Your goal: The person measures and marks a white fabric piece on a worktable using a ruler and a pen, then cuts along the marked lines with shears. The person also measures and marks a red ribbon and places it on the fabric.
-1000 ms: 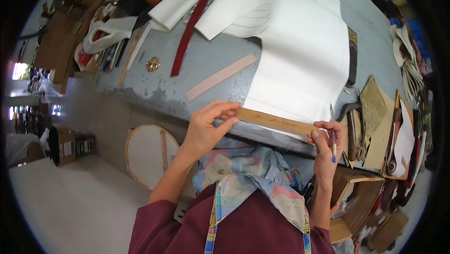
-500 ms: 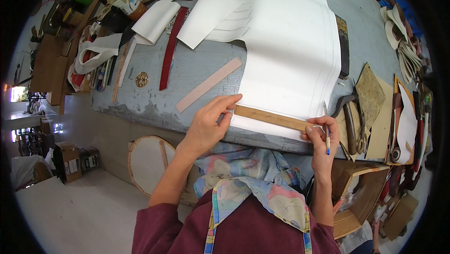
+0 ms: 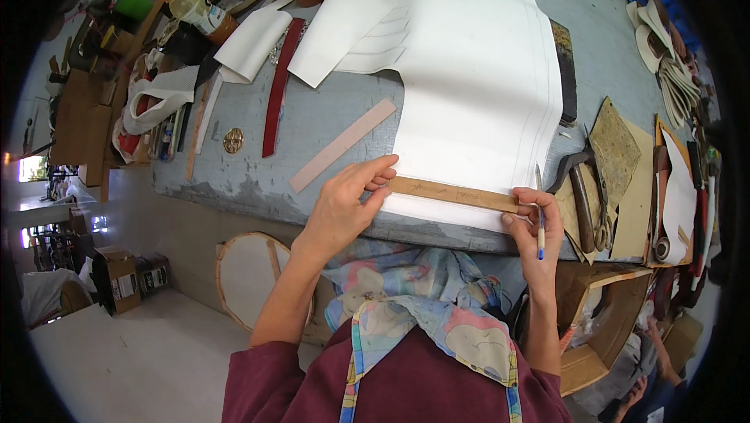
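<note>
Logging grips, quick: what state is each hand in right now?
Left hand: fingers curled at the brown strip's left end; grip can't be told.
Right hand: closed, holding a pen, at the strip's right end.

A narrow, straight brown strip [image 3: 453,194] lies across the near end of a large white sheet [image 3: 478,103] bearing thin lines. A slim, pale, blue-ended pen [image 3: 541,234] points forward near the strip's right end.

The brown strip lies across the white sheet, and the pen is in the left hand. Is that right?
Not quite: the pen is in the right hand, as the head view shows. The brown strip does lie across the white sheet.
</note>
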`<state>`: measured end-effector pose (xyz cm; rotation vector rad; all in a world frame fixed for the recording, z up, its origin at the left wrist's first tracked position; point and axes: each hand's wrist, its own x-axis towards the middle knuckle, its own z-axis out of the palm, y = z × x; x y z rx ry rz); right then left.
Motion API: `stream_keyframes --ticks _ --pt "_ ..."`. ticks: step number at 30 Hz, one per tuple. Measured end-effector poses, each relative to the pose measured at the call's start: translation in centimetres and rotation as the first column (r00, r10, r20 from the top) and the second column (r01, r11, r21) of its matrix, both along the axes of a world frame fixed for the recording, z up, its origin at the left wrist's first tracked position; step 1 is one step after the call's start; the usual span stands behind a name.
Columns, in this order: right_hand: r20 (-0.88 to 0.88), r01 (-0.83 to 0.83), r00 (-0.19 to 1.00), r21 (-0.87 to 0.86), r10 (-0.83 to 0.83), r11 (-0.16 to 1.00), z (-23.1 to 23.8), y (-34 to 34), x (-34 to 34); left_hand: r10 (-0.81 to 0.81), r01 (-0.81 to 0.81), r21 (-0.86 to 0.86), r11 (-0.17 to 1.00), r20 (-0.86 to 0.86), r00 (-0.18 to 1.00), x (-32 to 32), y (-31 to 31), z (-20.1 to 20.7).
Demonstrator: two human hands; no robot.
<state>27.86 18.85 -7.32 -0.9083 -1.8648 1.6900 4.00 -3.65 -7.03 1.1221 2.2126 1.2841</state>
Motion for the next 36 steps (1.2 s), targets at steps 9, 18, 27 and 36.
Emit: stream_keyframes --ticks 9,18,27,36 --pt "0.131 -0.143 0.987 0.458 0.092 0.878 -0.3 0.8 0.5 -0.016 0.017 -0.009 1.000 0.037 0.999 -0.2 0.1 -0.1" --pt "0.131 -0.154 0.987 0.591 0.094 0.792 -0.4 1.3 0.7 -0.063 0.060 -0.046 0.997 -0.055 0.996 0.0 0.4 0.6" --pt "0.105 -0.107 0.993 0.598 0.055 0.795 -0.7 1.2 0.5 -0.078 0.073 -0.052 0.996 -0.084 0.993 0.1 0.5 0.8" --pt "0.066 -0.077 0.997 0.593 0.048 0.802 -0.5 1.2 0.3 -0.095 0.089 -0.043 0.995 -0.155 0.983 0.2 0.7 1.0"
